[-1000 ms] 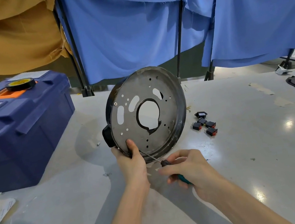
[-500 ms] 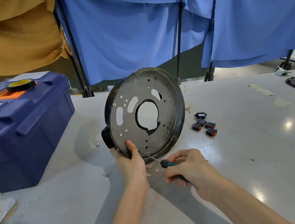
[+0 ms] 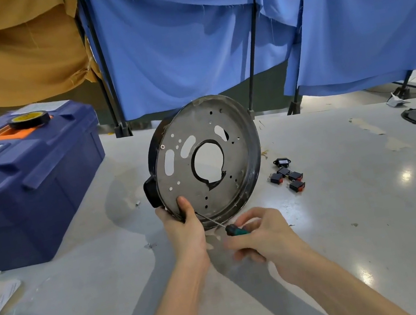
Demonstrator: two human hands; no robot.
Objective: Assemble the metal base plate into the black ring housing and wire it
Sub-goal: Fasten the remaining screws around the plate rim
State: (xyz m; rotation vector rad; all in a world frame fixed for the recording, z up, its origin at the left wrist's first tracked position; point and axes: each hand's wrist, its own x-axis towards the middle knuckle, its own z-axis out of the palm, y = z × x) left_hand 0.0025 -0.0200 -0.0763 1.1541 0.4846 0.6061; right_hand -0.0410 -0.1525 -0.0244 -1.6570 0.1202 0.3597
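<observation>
Glossy table [image 3: 350,215], blue drapes [image 3: 177,51] — left hand [image 3: 185,233] round housing [image 3: 151,193], right hand [image 3: 265,236] apparently round screwdriver [image 3: 237,230].

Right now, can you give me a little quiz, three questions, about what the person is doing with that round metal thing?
1. True or false: the left hand grips the metal base plate by its lower edge.
2. What does the right hand hold? A) a hammer B) a screwdriver C) a spoon
3. Fill in: the roll of tape sits on the blue ____.
Key: 1 true; 2 B; 3 toolbox.
</observation>
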